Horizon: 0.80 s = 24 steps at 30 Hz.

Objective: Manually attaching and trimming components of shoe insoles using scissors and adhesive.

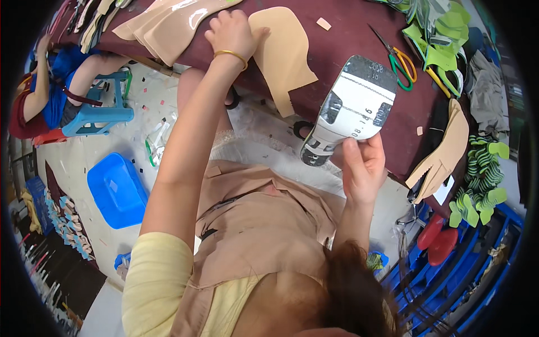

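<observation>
My left hand [233, 36] is over the far side of the table, its fingers bent and apart. Its thumb touches the edge of a flat tan cut piece [283, 48]. Its fingers rest beside a stack of tan pieces [168, 33] with a glossy top. The tan piece's narrow end hangs past the table's near edge. Between thumb and fingers, my right hand [365, 168] grips a white shoe insole board [356, 92] with black patches and printed marks. The board is raised in front of the table, its narrow end toward me.
Scissors [401, 67] with yellow and green handles lie on the maroon table [359, 28]. Green cut pieces [443, 33] and curved tan pieces [443, 151] are along the right side. A blue basin [117, 191] stands on the floor at left. Beyond it, a person sits near a blue stool [98, 115].
</observation>
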Motion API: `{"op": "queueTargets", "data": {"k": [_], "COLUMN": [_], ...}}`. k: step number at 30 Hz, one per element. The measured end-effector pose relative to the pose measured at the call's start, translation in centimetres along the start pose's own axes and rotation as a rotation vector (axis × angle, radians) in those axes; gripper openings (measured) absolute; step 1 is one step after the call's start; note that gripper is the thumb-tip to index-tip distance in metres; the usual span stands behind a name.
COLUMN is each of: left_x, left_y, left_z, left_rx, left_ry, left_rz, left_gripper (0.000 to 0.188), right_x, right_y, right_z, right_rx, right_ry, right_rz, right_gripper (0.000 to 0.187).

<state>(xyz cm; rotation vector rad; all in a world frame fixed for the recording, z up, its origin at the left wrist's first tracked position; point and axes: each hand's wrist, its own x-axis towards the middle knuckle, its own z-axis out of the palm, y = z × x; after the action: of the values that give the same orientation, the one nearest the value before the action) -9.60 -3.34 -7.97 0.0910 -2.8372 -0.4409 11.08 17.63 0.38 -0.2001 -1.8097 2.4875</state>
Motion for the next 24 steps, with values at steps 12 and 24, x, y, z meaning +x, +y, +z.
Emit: {"op": "queueTargets", "data": {"k": [12, 24], "left_x": [-9.0, -11.3], "left_y": [4.3, 5.4], "left_z": [-8.4, -9.1], "left_rx": [-2.021, -2.331], "left_ry": [-0.934, -0.997], "left_rz": [-0.354, -0.271], "left_gripper": [0.035, 0.041], "right_x": [0.0, 0.7], "right_y": [0.8, 0.8], "right_z": [2.1, 2.9], "right_rx": [0.065, 0.035], "right_ry": [0.056, 0.065], "right_rz": [-0.015, -0.049], "right_gripper": [0.04, 0.034]}}
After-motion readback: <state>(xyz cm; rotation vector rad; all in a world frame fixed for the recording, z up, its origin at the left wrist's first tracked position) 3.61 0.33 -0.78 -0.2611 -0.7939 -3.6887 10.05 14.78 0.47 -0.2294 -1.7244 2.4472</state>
